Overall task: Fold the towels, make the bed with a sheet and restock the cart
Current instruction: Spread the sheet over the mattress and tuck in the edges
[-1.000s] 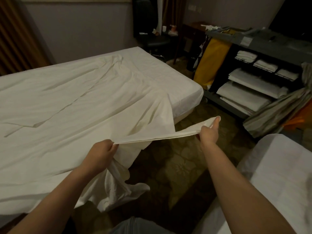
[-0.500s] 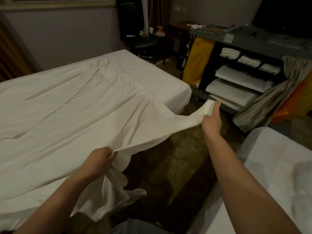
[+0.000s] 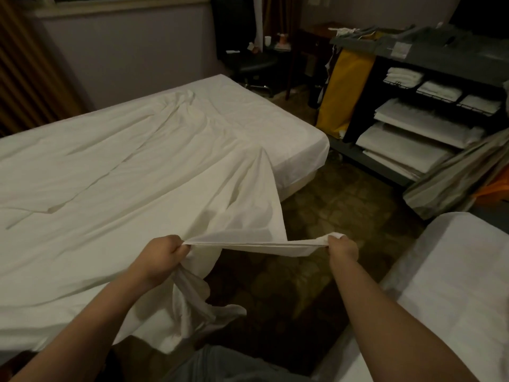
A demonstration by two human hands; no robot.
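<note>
A wrinkled white sheet lies spread over the bed on the left, its near corner hanging off the side. My left hand grips the sheet's edge in a fist at the bedside. My right hand grips the same edge further right, over the floor. The edge is stretched taut between both hands, and loose cloth hangs below my left hand. The grey housekeeping cart stands at the right rear with folded towels and stacked linen on its shelves.
A second bed with white cover is at my right. A yellow laundry bag hangs on the cart's left end. A black chair and dark desk stand by the far wall. Patterned carpet lies between the beds.
My right hand has drawn back toward me and lower, pulling the sheet edge level with my left hand. The view has shifted slightly.
</note>
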